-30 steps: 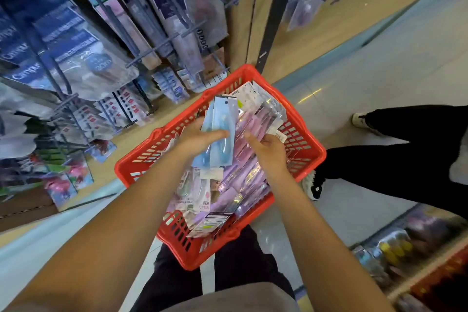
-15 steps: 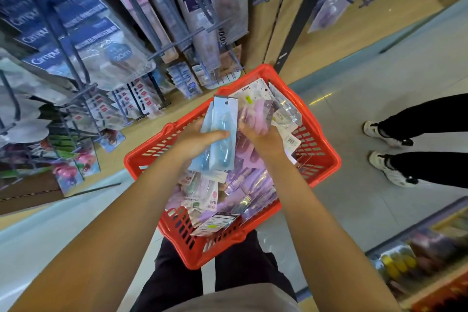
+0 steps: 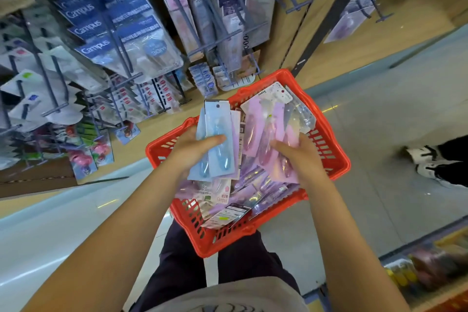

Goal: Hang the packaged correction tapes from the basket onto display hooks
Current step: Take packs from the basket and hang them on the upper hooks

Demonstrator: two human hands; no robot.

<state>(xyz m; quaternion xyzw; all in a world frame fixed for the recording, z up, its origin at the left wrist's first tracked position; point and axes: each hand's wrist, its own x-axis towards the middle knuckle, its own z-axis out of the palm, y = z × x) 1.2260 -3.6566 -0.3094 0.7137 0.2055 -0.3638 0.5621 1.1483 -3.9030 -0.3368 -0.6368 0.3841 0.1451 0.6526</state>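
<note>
A red plastic basket (image 3: 336, 159) rests on my lap, filled with several packaged correction tapes (image 3: 228, 200). My left hand (image 3: 195, 149) grips a small stack of blue packaged tapes (image 3: 216, 139), held upright over the basket's left side. My right hand (image 3: 298, 157) holds a fan of pink and purple packaged tapes (image 3: 266, 134) above the basket's right side. Display hooks (image 3: 220, 40) stick out of the wooden panel ahead; some carry hanging packs.
The rack at left is crowded with Campus packs (image 3: 121, 43) and other hanging stationery. Another person's legs and white shoes (image 3: 425, 162) stand on the aisle floor at right. A low shelf of goods (image 3: 425, 268) sits at lower right.
My right hand has lifted a bunch of pink and purple packs out of the basket. My left hand keeps the blue packs. The view has tilted up toward the rack.
</note>
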